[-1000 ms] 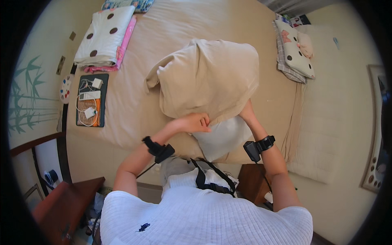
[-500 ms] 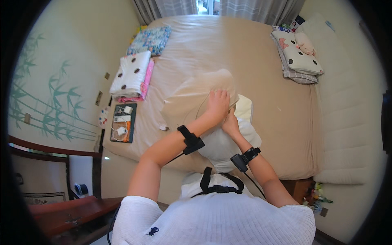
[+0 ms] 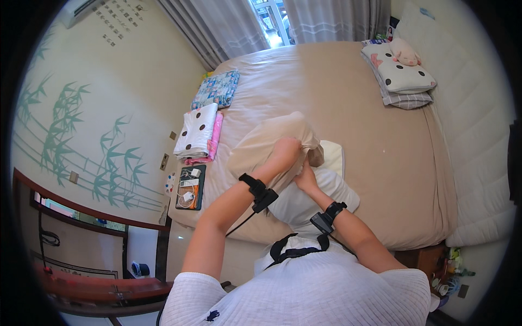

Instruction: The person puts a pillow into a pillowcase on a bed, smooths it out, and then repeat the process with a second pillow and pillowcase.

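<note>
A beige pillowcase [image 3: 261, 138] lies puffed up on the bed in front of me. My left hand [image 3: 286, 150] is closed on its right-hand edge, the fingers curled into the bunched cloth. Just below and to the right, my right hand [image 3: 306, 178] is pinched at the same edge, its fingertips partly hidden by the folds. Under my right hand and wrist a white pillow [image 3: 340, 187] lies near the bed's front edge. Behind it shows a flat cream-coloured piece with a pale border [image 3: 333, 152]; its kind is unclear.
The bed has a beige sheet [image 3: 380, 168]. Along its left side are a blue patterned folded cloth [image 3: 216, 89], spotted folded bedding [image 3: 194, 130] and a dark tray [image 3: 200, 173] with chargers and cables. Spotted pillows [image 3: 405, 76] with a pink plush pig [image 3: 405, 52] sit far right.
My left fingers, spread over the pillowcase before, have curled and gathered its edge. My right hand stays at that edge. The view has shifted and tilted.
</note>
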Available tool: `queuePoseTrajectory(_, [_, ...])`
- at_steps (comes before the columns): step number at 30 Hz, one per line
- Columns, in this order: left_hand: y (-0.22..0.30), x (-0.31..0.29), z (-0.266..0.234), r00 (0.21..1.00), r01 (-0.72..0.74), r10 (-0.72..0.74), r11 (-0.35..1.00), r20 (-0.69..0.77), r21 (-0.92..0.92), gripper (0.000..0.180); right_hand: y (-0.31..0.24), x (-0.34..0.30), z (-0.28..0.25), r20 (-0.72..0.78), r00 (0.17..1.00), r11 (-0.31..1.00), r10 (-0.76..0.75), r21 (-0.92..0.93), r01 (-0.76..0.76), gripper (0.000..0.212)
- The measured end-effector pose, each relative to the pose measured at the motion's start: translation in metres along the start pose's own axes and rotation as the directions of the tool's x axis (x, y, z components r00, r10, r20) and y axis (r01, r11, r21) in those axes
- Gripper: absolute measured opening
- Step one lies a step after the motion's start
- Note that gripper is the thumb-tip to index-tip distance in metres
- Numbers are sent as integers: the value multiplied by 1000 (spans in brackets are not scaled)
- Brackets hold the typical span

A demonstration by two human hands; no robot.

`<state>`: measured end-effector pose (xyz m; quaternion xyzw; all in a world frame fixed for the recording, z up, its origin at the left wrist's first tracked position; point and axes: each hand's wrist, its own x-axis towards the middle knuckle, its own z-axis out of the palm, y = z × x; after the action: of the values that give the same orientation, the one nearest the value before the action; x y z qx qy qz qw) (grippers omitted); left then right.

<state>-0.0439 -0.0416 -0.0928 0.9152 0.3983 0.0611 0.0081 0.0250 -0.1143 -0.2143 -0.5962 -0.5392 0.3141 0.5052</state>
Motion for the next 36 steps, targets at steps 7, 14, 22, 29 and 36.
queuePoseTrajectory(7, [-1,-3,-30,996,25,-72,830,-62,-558,18,-1,5,-20,167,986,1000,8,19,-11,74])
queuePoseTrajectory(14, [3,-27,-2,963,-5,230,543,143,-840,21,39,-4,-5,379,925,968,20,-240,77,56])
queuePoseTrajectory(22, [-34,-59,-10,952,130,129,651,278,-748,21,17,-17,20,356,934,948,-8,-296,121,59])
queuePoseTrajectory(29, [-76,-12,-30,974,-224,221,972,-50,-68,31,-5,-22,26,139,935,917,-325,-194,348,54])
queuePoseTrajectory(36, [-84,33,-3,956,-161,241,907,167,-390,23,11,-18,22,7,979,977,-205,-51,205,61])
